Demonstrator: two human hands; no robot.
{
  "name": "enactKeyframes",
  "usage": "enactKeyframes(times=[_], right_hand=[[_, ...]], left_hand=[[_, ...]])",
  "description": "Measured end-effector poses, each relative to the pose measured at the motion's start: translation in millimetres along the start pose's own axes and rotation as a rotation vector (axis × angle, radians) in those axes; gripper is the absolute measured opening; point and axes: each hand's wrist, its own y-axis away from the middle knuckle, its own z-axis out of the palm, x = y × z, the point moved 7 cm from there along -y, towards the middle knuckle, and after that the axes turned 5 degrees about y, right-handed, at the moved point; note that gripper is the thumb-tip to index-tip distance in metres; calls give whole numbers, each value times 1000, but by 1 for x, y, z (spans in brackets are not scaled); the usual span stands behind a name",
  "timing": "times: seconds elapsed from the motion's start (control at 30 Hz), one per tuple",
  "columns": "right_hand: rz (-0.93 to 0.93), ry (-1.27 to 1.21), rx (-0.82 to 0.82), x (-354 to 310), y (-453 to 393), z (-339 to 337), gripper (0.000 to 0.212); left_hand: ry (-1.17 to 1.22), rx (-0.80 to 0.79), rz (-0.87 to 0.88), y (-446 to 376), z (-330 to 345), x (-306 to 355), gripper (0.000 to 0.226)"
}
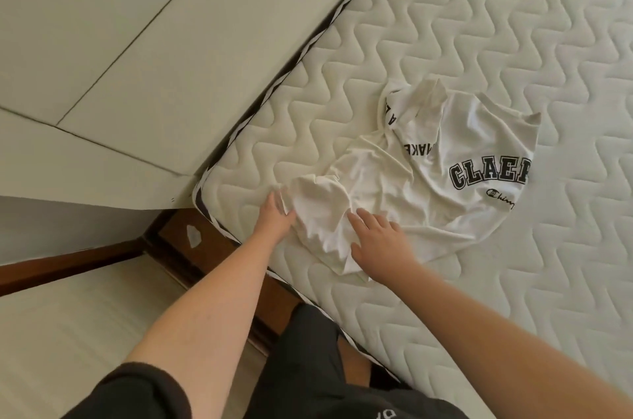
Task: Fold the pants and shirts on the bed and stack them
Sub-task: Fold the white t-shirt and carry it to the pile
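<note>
A: What's around the shirt (421, 175)?

B: A bare quilted mattress (513, 24), and the shirt is the only garment lying on it. It sits crumpled near the mattress's near-left corner, white, with black block letters on its right side and more lettering on a folded part at the far end. Left of the mattress rises a pale padded headboard (120, 35), with a dark gap between the two. Below the corner a brown wooden frame (178, 240) shows, with a small white scrap (193, 235) on it. Pale floor (68, 322) lies nearer, at the left.

A: Anything blocking the hands?

B: No, both reach the cloth freely.

A: And the left hand (275, 216)?

B: It comes in from below, arm straight, at the shirt's left edge. Its fingers are together and touch the bunched cloth; whether they pinch it I cannot tell.

A: The right hand (380, 240)?

B: Palm down, fingers spread and straight, lying flat on the shirt's near part, just right of the left hand. The forearm runs off to the near right.
</note>
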Motion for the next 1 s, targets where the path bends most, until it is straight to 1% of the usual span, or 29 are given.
enactKeyframes(times=[0.03,0.1,0.13,0.2,0.23,0.3,0.33,0.4,0.43,0.5,0.57,0.63,0.7,0.73,0.77,0.8,0.83,0.9,0.97,1.0], right_hand=[[-5,-5,-3,1,1,3,62],[4,-30,5,7,6,5,62],[14,-43,16,10,10,5,61],[41,-80,34,17,18,3,60],[51,-104,36,20,21,2,59],[66,-192,31,25,28,1,58],[97,-299,26,29,30,-2,57],[237,-653,19,43,37,-11,56],[310,-825,29,50,42,-15,55],[382,-1028,28,55,50,-27,51],[366,-1159,-18,50,60,-38,47],[341,-1210,-29,42,69,-51,50],[320,-1192,45,40,80,-66,64],[319,-1156,109,41,86,-74,62],[324,-1121,175,44,93,-81,54],[339,-1104,229,50,100,-86,46],[364,-1110,277,58,108,-89,42],[428,-1172,348,75,128,-95,43],[492,-1281,390,93,151,-97,48],[521,-1364,414,101,164,-96,46]], left_hand=[[163,15,-110,-4,3,-8,82],[458,5,-265,-11,17,-18,71],[534,-9,-295,-12,25,-20,62],[522,-56,-294,-11,37,-16,44],[474,-87,-267,-7,42,-11,39],[332,-151,-143,3,50,7,40],[261,-183,-66,12,53,19,42],[194,-246,60,38,57,40,43],[194,-279,114,53,59,49,41],[119,-317,274,86,61,69,31],[-63,-317,506,120,60,91,18],[-224,-304,724,156,60,114,5],[-336,-327,855,184,70,128,10],[-393,-327,893,196,77,133,15],[-417,-326,918,206,84,137,15],[-393,-322,929,214,90,138,9],[-346,-327,930,222,96,140,3],[-277,-295,897,235,108,136,12],[-222,-231,841,244,119,128,7],[-211,-198,799,247,125,123,7]])
